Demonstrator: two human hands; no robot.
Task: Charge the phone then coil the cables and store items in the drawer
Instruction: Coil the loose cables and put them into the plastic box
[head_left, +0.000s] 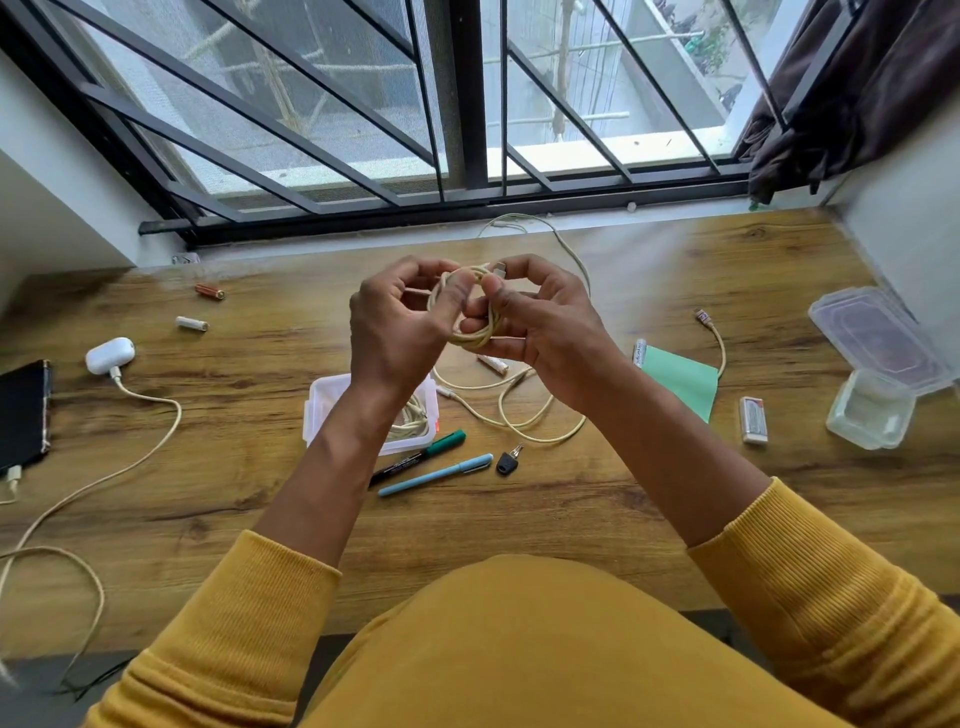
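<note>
Above the wooden bench (675, 291), you held a coiled cable (470, 332) with both hands. Your left hand (395, 332) had its grip curled around the loops, and your right hand (540, 338) pinched them too. Below sat a small white box (332, 400) with another cable inside. Far left lay the phone (23, 410), plugged in.

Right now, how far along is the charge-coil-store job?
Done: phone at the left edge has a cable plugged in; one coil already sits in the white box.
In hand: both hands wind a cream cable.
Left: loose cable, pens, batteries; no drawer in view.
</note>
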